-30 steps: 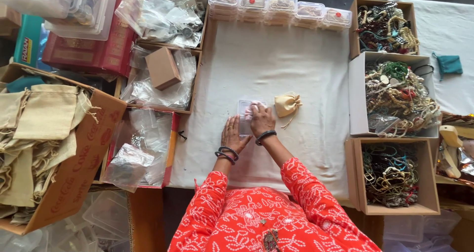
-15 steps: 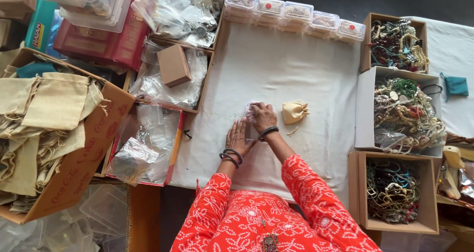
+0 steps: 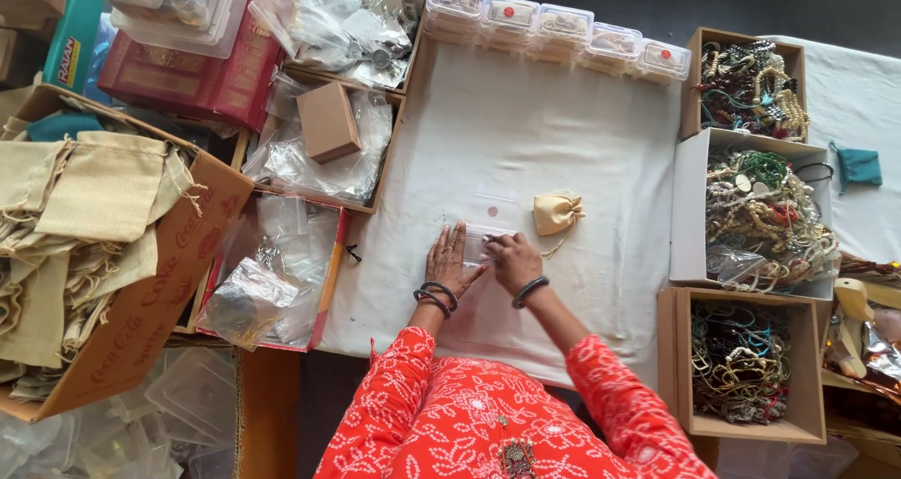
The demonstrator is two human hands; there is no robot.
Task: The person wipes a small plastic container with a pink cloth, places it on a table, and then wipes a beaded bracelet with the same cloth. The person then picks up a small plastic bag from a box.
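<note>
At frame centre, the left hand (image 3: 450,261) presses flat on a clear plastic pouch (image 3: 488,224); the right hand (image 3: 513,258) pinches its edge, near a small beige drawstring bag (image 3: 557,212).

Single view, worn on the head, looking almost straight down from well above a cloth-covered table (image 3: 563,132). Far edge of the table toward the top of the frame, wearer's red sleeves and chest along the bottom. Left hand (image 3: 450,263) and right hand (image 3: 514,259) near the middle, somewhat small in frame. Wide enough to take in a box of cloth bags (image 3: 94,254) at the left edge and boxes of beads (image 3: 760,216) at the right. No second view, so nothing shared.
</note>
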